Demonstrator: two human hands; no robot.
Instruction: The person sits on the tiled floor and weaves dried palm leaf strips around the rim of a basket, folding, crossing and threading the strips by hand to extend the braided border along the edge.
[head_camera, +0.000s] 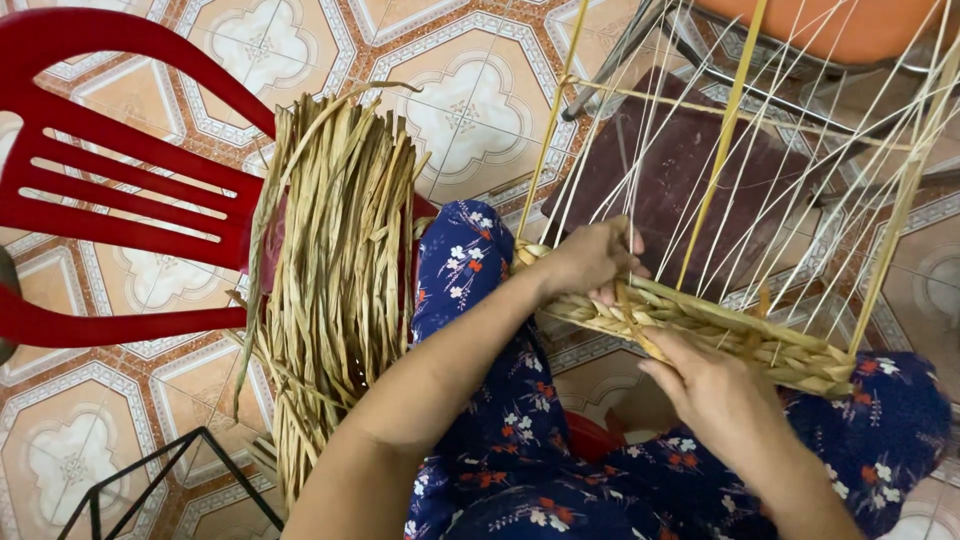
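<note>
Head view, looking down at lap in blue floral fabric. Woven straw band lies across the knees, at base of a frame of thin upright strands. Left hand curls closed over band's left end, gripping it. Right hand pinches a straw strip at band's near edge, fingers bent. Bundle of dried straw hangs over red plastic chair, left of left arm, on tiled floor.

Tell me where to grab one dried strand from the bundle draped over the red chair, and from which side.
Grip a strand of the dried reed bundle near its top bend, where it hangs over the red chair edge and strands fan apart. Come from the right side, nearest the left hand; lower down the strands lie packed and tangled, so pulling there would probably drag others along.
</note>
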